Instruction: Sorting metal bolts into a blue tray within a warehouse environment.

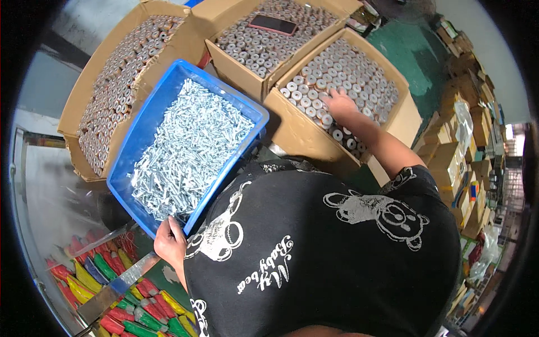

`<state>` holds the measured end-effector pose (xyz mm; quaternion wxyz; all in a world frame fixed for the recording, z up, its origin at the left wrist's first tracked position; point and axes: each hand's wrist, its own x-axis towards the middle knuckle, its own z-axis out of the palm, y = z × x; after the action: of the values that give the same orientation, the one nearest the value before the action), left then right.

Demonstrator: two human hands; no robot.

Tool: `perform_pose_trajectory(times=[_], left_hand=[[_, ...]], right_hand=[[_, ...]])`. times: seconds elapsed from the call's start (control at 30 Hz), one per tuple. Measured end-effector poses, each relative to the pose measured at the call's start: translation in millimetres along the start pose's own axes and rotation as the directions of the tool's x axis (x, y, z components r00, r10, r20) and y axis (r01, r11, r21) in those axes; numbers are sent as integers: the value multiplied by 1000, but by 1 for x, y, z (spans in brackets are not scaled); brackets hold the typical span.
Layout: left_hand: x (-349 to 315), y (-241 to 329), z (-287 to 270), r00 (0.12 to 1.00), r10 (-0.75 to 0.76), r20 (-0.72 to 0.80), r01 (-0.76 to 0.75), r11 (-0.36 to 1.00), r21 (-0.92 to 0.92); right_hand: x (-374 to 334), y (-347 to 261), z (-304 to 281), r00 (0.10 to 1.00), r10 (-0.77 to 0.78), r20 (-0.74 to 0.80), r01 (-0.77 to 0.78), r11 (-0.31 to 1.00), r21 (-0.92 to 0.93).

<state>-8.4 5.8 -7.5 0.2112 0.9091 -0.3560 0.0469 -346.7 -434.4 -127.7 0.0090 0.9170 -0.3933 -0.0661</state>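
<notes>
My left hand [170, 245] is at the near corner of a blue plastic tub [147, 115], its fingers closed over the rim. Shiny silver metal pins or screws [193, 143] fill the tub in a loose heap. My right hand [341, 106] reaches into a cardboard box [297, 126] on the right. Its fingers are spread over the tops of round, coil-like parts [359, 76] with grey ring ends, which stand upright in close rows. Nothing shows held in that hand. A gap among the parts lies by my right forearm.
Two more cardboard boxes of the same parts stand behind, one at far left [70, 118] and one at the back [247, 64]. A phone [273, 24] lies on the back one. Colourful wrapped bundles [149, 312] are at lower left. Stacked cartons [449, 160] line the right.
</notes>
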Motion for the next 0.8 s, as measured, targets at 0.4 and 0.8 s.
perform_pose_trajectory(times=[0.4,0.8], left_hand=[[0,3,-5,1000,10,-17,-10,1000,5],[9,8,-10,998,49,-29,-50,998,-36]], right_hand=[[123,16,-104,977,-182,115,-122,-26,992],[254,-82,-66,909,-112,400,241,926,-289]])
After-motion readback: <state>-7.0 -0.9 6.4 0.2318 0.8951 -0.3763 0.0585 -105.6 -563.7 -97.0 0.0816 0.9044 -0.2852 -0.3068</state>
